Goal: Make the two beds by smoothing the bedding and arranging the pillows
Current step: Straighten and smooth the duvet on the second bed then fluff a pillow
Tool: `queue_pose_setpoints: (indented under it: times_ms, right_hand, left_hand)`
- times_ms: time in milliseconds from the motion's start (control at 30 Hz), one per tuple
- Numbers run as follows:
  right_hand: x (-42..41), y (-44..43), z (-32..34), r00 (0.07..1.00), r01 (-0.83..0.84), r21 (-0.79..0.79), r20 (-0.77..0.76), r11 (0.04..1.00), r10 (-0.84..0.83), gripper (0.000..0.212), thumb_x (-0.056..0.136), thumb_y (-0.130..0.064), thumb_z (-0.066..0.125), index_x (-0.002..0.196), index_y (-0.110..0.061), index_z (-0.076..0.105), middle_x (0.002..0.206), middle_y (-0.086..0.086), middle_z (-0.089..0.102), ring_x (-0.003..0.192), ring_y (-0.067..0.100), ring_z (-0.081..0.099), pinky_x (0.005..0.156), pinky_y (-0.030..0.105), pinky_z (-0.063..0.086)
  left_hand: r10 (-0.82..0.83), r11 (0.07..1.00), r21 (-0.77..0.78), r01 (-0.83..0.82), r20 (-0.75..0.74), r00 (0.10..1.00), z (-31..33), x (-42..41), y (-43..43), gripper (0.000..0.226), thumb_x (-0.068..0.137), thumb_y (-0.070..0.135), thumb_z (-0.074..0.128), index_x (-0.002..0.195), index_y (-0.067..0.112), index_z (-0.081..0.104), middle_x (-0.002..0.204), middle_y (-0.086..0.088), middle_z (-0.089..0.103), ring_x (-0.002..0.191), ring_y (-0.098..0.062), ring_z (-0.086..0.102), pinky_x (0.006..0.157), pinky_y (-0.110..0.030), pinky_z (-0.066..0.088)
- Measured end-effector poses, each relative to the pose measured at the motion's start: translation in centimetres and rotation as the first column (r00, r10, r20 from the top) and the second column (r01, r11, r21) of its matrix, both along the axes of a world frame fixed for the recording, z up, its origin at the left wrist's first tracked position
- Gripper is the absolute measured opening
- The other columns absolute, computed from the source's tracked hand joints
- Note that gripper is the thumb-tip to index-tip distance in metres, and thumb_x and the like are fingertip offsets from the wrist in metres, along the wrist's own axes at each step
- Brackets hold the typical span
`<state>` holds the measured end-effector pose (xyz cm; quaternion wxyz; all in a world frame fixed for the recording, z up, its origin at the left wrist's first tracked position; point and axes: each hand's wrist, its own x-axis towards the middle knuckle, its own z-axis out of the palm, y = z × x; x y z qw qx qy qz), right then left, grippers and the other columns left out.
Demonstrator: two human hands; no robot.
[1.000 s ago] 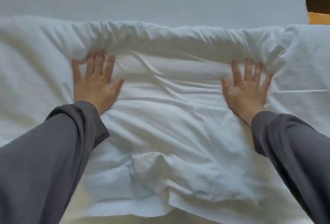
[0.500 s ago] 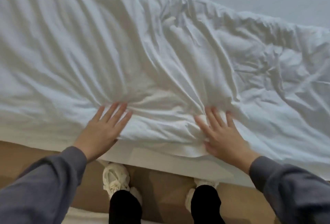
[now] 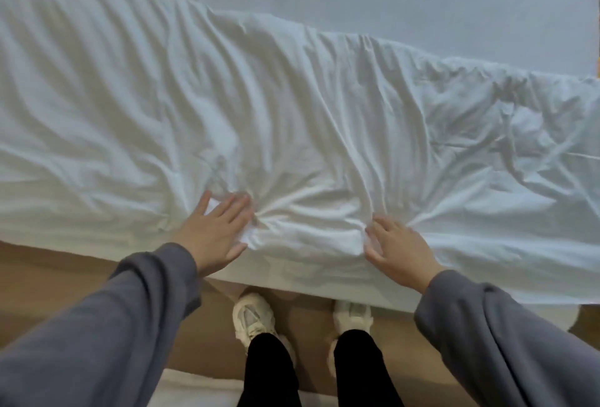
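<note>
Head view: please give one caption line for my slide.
At the bedside, left hand rests on the wrinkled white duvet; right hand pinches a fold.
</note>
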<state>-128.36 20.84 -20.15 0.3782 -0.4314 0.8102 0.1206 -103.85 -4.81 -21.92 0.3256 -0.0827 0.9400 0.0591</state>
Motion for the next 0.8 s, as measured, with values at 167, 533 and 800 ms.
queue_pose_setpoints:
  times_ms: [167,533,800]
  right_hand:
    - [1.1,-7.2,1.6,1.0,0.031,-0.179,0.007,0.983,-0.03,0.06,0.099,-0.039,0.038,0.154,-0.03,0.016,0.164,-0.001,0.0,0.151,0.023,-0.002,0.119,0.05,0.015]
    - [5.6,-23.1,-2.3,0.956,0.133,-0.187,-0.235,0.973,-0.176,0.07,0.098,-0.048,0.035,0.153,-0.037,-0.005,0.162,0.004,-0.015,0.148,0.035,-0.011,0.106,0.075,0.013]
    - [25.2,-39.3,-7.5,0.97,0.055,-0.083,-0.232,0.995,-0.073,0.079,0.089,-0.057,0.031,0.154,-0.019,0.009,0.161,0.02,-0.007,0.147,0.043,-0.003,0.101,0.079,0.016]
  left_hand:
    - [0.196,0.98,-0.06,-0.191,0.088,0.977,3.3,-1.6,-2.2,0.063,0.103,0.044,0.021,0.155,0.02,-0.003,0.162,-0.004,-0.014,0.149,-0.022,-0.013,0.118,-0.054,-0.003]
    - [0.36,0.929,-0.049,-0.367,-0.107,0.927,-1.5,1.9,-12.4,0.074,0.093,0.063,0.009,0.152,0.027,-0.017,0.16,-0.003,-0.023,0.149,-0.025,-0.015,0.112,-0.062,0.006]
    - [0.307,0.93,-0.182,-0.32,-0.1,0.947,-5.1,20.1,-31.3,0.071,0.09,0.06,-0.007,0.153,0.027,-0.015,0.16,-0.001,-0.021,0.149,-0.021,-0.015,0.111,-0.061,-0.011]
